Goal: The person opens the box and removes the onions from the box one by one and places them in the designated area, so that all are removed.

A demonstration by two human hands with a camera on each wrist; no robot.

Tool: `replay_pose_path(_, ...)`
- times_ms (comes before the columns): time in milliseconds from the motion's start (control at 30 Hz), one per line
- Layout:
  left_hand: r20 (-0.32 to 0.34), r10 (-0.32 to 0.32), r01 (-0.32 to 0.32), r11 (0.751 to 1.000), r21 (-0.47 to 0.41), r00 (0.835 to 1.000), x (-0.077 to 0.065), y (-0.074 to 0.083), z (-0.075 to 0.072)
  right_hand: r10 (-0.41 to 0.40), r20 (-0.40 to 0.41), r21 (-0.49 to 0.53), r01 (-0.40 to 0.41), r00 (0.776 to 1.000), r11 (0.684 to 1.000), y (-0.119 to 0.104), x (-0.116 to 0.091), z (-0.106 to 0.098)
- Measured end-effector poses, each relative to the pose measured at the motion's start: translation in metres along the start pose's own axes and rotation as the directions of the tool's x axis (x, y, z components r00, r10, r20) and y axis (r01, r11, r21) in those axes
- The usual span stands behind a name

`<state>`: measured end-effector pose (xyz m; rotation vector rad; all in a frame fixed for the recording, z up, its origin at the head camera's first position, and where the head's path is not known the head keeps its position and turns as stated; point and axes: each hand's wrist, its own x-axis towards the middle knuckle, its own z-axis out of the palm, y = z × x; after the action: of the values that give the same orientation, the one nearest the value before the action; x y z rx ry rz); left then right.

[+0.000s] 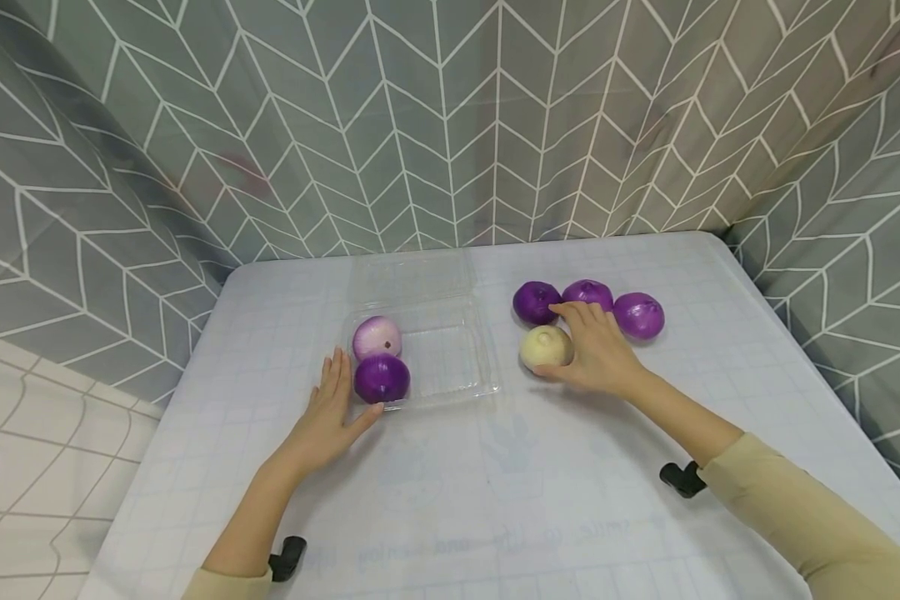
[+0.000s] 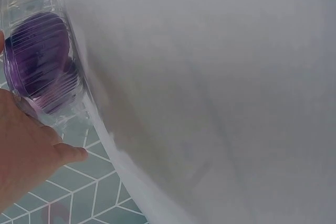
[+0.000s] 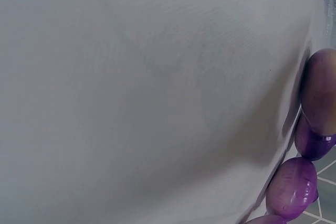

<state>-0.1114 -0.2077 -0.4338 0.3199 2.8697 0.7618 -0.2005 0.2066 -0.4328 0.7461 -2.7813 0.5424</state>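
My right hand [image 1: 596, 350] curves round a pale yellow onion [image 1: 546, 347], thumb at its near side and fingers reaching past its far side. Three purple onions stand just behind: a dark one [image 1: 536, 302], a middle one [image 1: 588, 293] partly covered by my fingers, and a right one [image 1: 640, 316]. My left hand [image 1: 330, 412] rests with straight fingers along the left side of a clear plastic container [image 1: 450, 392], thumb at its front corner. Inside, at the left, sit a pinkish-white onion [image 1: 377, 337] and a dark purple onion [image 1: 382, 378], also seen through the ribbed wall in the left wrist view.
The container's clear lid [image 1: 412, 275] lies folded back towards the rear edge of the white-covered table [image 1: 450, 475]. A grey curtain with white chevron lines [image 1: 465, 125] hangs behind and at both sides. Black wrist mounts [image 1: 682, 479] show below the forearms.
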Motion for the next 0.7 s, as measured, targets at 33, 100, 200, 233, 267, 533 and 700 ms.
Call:
replay_pose_path(33,-0.001,0.0,0.0,1.0,-0.002,1.0,0.0,0.0,0.0,0.008,-0.013,0.01,-0.008,1.0,1.0,-0.001,0.001,0.0)
replay_pose_path(100,-0.002,0.0,0.0,1.0,-0.004,1.0,0.0,0.0,0.0,0.02,-0.037,0.038,-0.019,0.999,0.999,-0.005,0.002,-0.001)
replay_pose_path(200,-0.002,-0.001,0.001,1.0,-0.005,1.0,0.0,0.0,0.0,0.026,-0.058,0.071,-0.022,0.998,0.997,-0.012,0.004,-0.003)
replay_pose_path(233,-0.003,-0.001,0.001,1.0,-0.005,1.0,0.0,0.0,0.0,0.026,-0.06,0.083,-0.021,0.998,0.996,-0.014,0.004,-0.004)
replay_pose_path(267,-0.004,-0.002,0.002,1.0,-0.003,1.0,0.0,0.0,0.0,0.024,-0.063,0.095,-0.018,0.998,0.995,-0.017,0.005,-0.004)
replay_pose_path(533,-0.006,-0.001,0.001,1.0,-0.002,1.0,0.0,0.0,0.0,0.002,-0.105,0.162,0.015,0.994,0.987,-0.037,0.013,-0.005)
replay_pose_path(700,-0.003,-0.004,0.004,1.0,0.001,1.0,0.0,-0.001,0.001,-0.023,-0.137,0.17,0.047,0.99,0.984,-0.047,0.017,-0.005)
